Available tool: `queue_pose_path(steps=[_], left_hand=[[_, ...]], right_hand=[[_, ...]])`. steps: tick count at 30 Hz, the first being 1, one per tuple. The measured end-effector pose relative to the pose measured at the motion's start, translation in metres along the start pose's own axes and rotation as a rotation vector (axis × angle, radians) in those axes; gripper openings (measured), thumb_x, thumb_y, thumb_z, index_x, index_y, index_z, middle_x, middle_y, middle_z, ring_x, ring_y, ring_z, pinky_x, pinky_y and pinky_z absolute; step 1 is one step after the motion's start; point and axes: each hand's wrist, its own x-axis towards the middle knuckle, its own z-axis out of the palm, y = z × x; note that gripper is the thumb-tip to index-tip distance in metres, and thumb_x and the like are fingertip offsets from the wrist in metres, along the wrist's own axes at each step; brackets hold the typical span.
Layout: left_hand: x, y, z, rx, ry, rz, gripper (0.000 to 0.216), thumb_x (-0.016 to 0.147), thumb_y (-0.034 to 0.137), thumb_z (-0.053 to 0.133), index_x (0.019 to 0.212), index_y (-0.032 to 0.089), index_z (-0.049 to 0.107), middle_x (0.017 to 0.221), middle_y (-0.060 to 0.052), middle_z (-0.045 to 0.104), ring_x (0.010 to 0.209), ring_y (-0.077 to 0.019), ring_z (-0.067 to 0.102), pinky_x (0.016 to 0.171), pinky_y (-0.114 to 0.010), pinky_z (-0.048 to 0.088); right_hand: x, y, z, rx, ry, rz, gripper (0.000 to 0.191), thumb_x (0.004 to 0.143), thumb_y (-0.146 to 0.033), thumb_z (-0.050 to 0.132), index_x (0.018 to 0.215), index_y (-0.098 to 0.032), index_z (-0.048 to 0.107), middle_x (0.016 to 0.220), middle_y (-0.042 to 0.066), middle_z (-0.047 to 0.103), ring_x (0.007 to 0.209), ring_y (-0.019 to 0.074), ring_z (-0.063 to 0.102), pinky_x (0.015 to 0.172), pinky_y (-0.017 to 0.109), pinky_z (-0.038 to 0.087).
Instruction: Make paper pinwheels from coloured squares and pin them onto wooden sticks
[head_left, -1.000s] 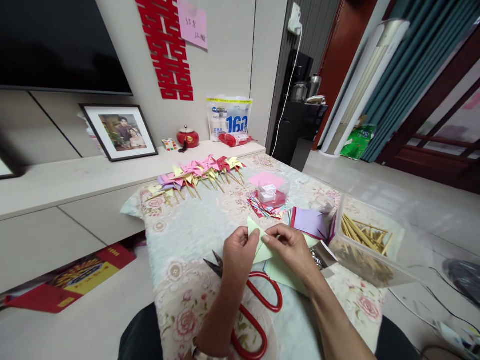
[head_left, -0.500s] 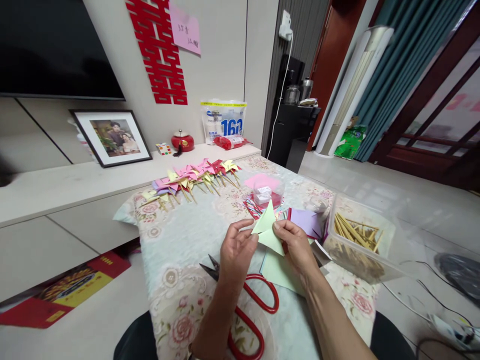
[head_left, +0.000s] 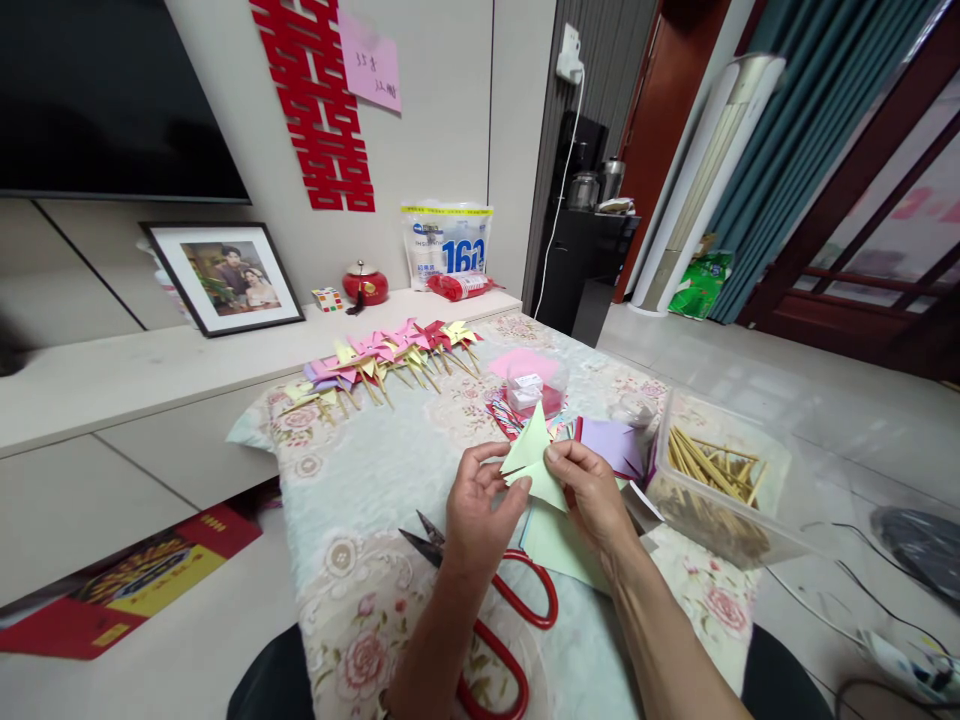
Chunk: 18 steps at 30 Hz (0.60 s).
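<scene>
A pale green square of paper [head_left: 537, 448] with cut slits is held up above the table, some of its points bent. My right hand [head_left: 592, 490] is closed on its right side, thumb in front. My left hand [head_left: 480, 505] is curled at the paper's left edge, its thumb against the lower flap; its other fingertips are partly hidden. Below the hands lies a stack of pale green paper [head_left: 562, 545]. Large red-handled scissors [head_left: 501, 650] lie under my left wrist, blades pointing left and slightly apart.
Finished paper pinwheels on sticks [head_left: 386, 355] lie along the far left edge. A clear bin of sticks [head_left: 720, 480] stands at the right. Purple paper [head_left: 611, 445] and a small clear plastic box [head_left: 536, 385] lie behind my hands. A flowered cloth [head_left: 352, 500] covers the table.
My left thumb has moved right onto the lower flap and away from its fingers. The paper has tilted slightly, while my right hand keeps its grip.
</scene>
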Motion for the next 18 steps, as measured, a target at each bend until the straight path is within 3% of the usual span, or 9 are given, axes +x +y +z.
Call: queue_pose_path(steps=[4, 18], left_hand=[[0.0, 0.0018, 0.0004, -0.002, 0.022, 0.033, 0.038, 0.074, 0.024, 0.075, 0.107, 0.019, 0.054, 0.1, -0.01, 0.071, 0.091, -0.0219, 0.07, 0.079, -0.033, 0.054], [0.0034, -0.0027, -0.0031, 0.072, 0.115, 0.039, 0.031, 0.073, 0.026, 0.075, 0.098, 0.019, 0.059, 0.088, -0.006, 0.071, 0.083, -0.0186, 0.07, 0.075, -0.028, 0.054]], right_hand=[[-0.0012, 0.0011, 0.0003, -0.031, -0.015, -0.017, 0.028, 0.063, -0.04, 0.087, 0.066, -0.018, 0.07, 0.06, -0.004, 0.059, 0.057, 0.0104, 0.044, 0.057, 0.024, 0.034], [0.0011, 0.0072, -0.0034, -0.311, -0.106, -0.167, 0.025, 0.076, -0.04, 0.077, 0.072, -0.017, 0.068, 0.068, -0.001, 0.06, 0.064, 0.0135, 0.047, 0.063, 0.027, 0.035]])
